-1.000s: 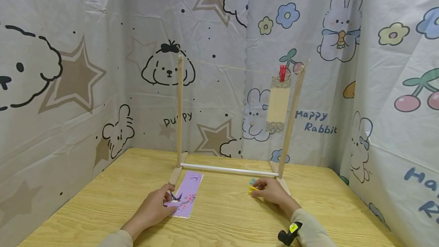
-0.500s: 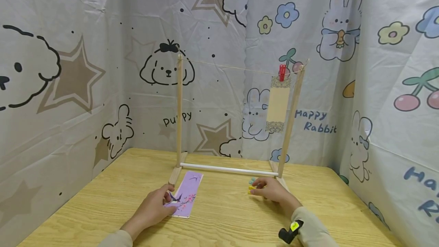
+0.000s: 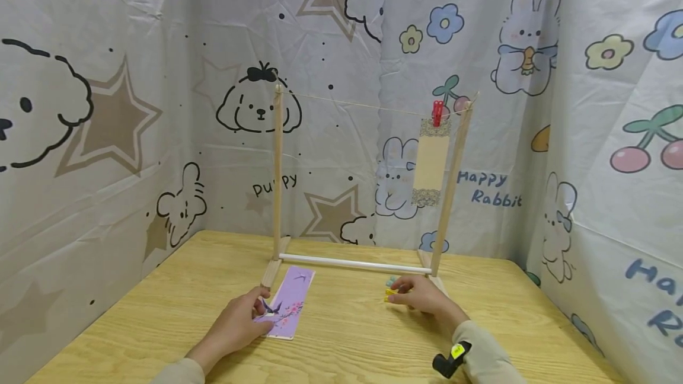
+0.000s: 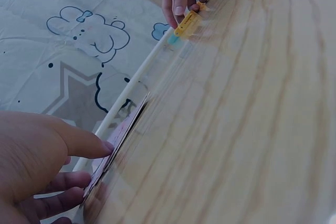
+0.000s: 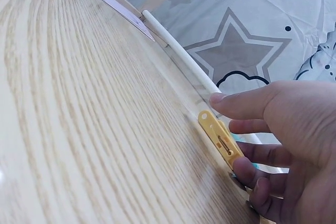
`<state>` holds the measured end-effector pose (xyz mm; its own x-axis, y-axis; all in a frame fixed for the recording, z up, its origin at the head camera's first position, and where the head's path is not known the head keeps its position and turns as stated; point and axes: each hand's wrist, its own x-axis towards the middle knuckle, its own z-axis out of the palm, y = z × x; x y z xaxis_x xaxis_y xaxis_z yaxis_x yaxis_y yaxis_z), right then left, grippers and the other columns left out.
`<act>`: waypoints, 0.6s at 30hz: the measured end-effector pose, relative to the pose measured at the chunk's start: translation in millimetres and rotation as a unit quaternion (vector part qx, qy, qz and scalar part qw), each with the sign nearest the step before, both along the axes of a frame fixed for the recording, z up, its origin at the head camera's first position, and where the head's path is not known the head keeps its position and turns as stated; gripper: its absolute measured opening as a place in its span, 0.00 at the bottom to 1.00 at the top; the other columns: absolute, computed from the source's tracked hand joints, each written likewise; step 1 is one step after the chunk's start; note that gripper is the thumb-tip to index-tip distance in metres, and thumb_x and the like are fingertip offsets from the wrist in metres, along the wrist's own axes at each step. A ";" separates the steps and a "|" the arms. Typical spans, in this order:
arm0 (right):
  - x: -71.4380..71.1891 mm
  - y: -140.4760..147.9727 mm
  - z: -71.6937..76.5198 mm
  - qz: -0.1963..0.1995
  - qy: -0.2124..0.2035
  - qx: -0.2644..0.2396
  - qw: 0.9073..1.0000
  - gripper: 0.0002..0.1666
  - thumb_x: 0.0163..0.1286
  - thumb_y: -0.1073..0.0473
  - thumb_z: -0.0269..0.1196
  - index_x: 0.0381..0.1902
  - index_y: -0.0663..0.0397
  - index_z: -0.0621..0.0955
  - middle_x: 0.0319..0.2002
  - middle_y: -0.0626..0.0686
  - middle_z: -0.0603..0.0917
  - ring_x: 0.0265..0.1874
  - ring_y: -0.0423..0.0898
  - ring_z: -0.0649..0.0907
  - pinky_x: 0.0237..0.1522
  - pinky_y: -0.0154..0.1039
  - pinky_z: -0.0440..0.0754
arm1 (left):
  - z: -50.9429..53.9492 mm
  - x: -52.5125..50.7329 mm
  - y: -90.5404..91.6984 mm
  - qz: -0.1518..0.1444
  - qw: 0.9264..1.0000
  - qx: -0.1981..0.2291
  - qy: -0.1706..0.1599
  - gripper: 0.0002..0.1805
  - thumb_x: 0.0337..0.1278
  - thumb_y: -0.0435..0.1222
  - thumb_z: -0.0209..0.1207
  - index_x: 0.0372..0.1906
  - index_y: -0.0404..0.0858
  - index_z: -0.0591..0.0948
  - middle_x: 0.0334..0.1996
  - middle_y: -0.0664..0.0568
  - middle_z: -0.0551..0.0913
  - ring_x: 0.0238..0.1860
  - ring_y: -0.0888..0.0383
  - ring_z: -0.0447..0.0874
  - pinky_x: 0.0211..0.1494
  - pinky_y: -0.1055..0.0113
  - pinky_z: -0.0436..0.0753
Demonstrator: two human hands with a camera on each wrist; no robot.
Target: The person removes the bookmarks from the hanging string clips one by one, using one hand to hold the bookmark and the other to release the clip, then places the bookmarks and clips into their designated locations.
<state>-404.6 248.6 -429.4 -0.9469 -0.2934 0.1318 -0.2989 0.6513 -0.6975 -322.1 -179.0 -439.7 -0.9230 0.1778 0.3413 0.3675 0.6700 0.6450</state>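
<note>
In the head view my left hand [image 3: 232, 325] holds the left edge of a purple bookmark [image 3: 294, 295] with swallows and pink blossoms, lying on the table. The left wrist view has the thumb over the card and the fingers at its edge. My right hand [image 3: 425, 300] holds a yellow clothespin [image 5: 219, 137] on the tabletop between thumb and fingers. Just behind it are pale teal clothespins [image 3: 391, 281], partly hidden by the fingers. A red clothespin [image 3: 437, 114] pins a beige, lace-patterned bookmark [image 3: 430, 162] to the string [image 3: 352, 103].
Two wooden posts [image 3: 277, 176] hold up the string, joined low down by a white rod [image 3: 352, 264]. This frame stands at the back of the wooden table [image 3: 352, 336]. Patterned cloth [image 3: 341, 153] hangs behind and at both sides.
Both hands stay almost where they were. The right fingers shift very slightly about the yellow clothespin, and the head view drifts a little.
</note>
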 end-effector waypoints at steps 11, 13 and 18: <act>3.5 1.3 4.4 0.012 -0.016 -0.006 1.000 0.22 0.67 0.52 0.74 0.53 0.58 0.85 0.43 0.54 0.82 0.33 0.48 0.82 0.33 0.42 0.79 | -0.5 0.7 -0.3 0.005 1.000 0.002 0.005 0.29 0.46 0.30 0.78 0.55 0.34 0.79 0.33 0.55 0.77 0.34 0.58 0.75 0.41 0.59 0.77; 3.8 1.7 4.7 0.013 -0.021 -0.008 1.000 0.22 0.67 0.52 0.74 0.53 0.58 0.84 0.44 0.55 0.82 0.33 0.48 0.82 0.32 0.43 0.78 | -0.2 0.8 -0.4 0.005 1.000 0.004 0.006 0.30 0.45 0.31 0.78 0.55 0.34 0.79 0.33 0.55 0.77 0.34 0.58 0.75 0.40 0.59 0.77; 4.5 2.9 6.4 0.019 -0.021 -0.003 1.000 0.23 0.68 0.52 0.74 0.54 0.60 0.84 0.43 0.55 0.82 0.30 0.48 0.81 0.30 0.42 0.77 | 1.4 0.5 0.0 0.004 1.000 0.006 0.004 0.30 0.46 0.31 0.78 0.56 0.34 0.79 0.33 0.55 0.77 0.34 0.58 0.74 0.41 0.58 0.77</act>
